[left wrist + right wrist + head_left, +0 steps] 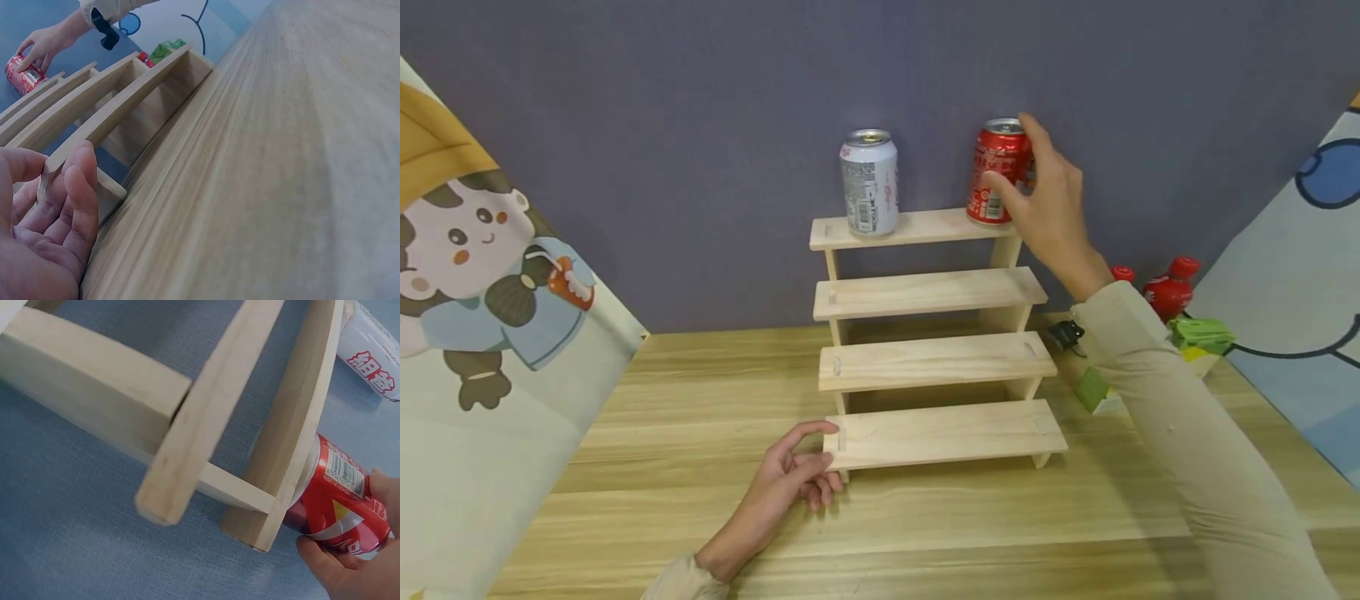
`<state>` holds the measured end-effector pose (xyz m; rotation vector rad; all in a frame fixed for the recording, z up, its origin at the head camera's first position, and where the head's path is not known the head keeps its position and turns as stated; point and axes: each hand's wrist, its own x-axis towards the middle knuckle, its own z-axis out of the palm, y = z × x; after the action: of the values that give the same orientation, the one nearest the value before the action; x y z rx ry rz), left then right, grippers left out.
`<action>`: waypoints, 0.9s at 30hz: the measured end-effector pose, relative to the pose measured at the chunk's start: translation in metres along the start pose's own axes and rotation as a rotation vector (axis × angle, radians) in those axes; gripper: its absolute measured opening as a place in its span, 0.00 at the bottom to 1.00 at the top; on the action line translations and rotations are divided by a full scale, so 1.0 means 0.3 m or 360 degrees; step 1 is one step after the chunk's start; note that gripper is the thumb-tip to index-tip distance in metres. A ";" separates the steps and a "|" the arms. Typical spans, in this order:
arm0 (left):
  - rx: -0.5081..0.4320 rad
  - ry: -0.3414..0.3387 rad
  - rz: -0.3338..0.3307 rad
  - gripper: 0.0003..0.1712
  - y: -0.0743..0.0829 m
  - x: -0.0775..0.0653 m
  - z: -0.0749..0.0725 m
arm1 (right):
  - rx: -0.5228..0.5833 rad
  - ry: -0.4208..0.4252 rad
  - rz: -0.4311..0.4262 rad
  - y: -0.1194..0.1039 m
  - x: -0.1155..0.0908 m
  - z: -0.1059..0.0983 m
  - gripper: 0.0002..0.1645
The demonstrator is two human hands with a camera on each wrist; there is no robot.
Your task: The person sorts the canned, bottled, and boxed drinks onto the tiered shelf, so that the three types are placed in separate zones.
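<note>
A red soda can [996, 158] stands upright at the right end of the top board of a light wooden stepped rack [936, 292]. My right hand [1051, 208] holds it from the right, thumb on the near side and fingers behind. In the right wrist view, the base of the red can [340, 494] meets the top board. A white soda can [869, 187] stands near the left end of that same board. Low on the left, my left hand [786, 475] pinches the end of the bottom board [94, 125] between thumb and fingers.
Right of the rack, partly behind my right sleeve, are bottles with red caps [1170, 287], a green packet [1202, 333], a green carton [1097, 390] and a small black object [1066, 334]. A dark wall [715, 167] rises behind the rack; printed panels flank the wooden table [700, 400].
</note>
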<state>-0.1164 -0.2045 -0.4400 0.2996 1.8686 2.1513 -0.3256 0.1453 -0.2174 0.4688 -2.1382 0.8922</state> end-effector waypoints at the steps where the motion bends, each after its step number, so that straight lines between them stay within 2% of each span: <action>1: 0.0003 0.0002 0.0000 0.26 0.001 -0.001 0.000 | -0.0004 -0.0019 0.0006 -0.002 0.000 -0.003 0.45; 9: 0.0021 0.0025 -0.0022 0.26 0.001 -0.003 0.001 | -0.0105 -0.0213 0.0021 -0.017 -0.007 -0.027 0.50; 15: 0.0021 0.0015 -0.0020 0.26 0.002 -0.003 0.003 | -0.0116 -0.0388 0.0139 -0.016 -0.049 -0.055 0.54; 20: 0.0020 0.0010 -0.0017 0.26 0.002 -0.003 0.004 | -0.0144 -0.0449 0.0165 -0.012 -0.114 -0.081 0.47; 27: 0.0019 0.0013 -0.0015 0.26 0.004 -0.006 0.004 | -0.0190 -0.0398 0.0069 -0.027 -0.195 -0.129 0.37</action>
<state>-0.1144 -0.2041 -0.4385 0.2844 1.8839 2.1395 -0.2636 0.1702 -0.2402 0.4964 -2.4217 0.7563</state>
